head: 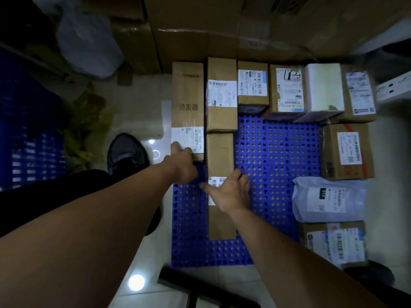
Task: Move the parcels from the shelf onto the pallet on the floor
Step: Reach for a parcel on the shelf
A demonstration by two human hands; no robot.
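Note:
A blue perforated pallet [273, 152] lies on the floor with several parcels on it. A long brown box [188, 103] lies along the pallet's left edge; my left hand [181, 162] touches its near end by the white label. A second long brown box [220, 156] lies beside it, nearer me. My right hand [231, 191] rests on this box over its label, fingers spread. A third long box [222, 94] lies beyond it. More boxes line the far and right edges, along with a grey plastic mailer [329, 200].
Large cardboard cartons [222, 30] stand behind the pallet. A blue crate [26, 134] is at the left, with a plastic bag [89, 43] beyond it. My dark shoe [125, 152] stands on the pale tiled floor left of the pallet.

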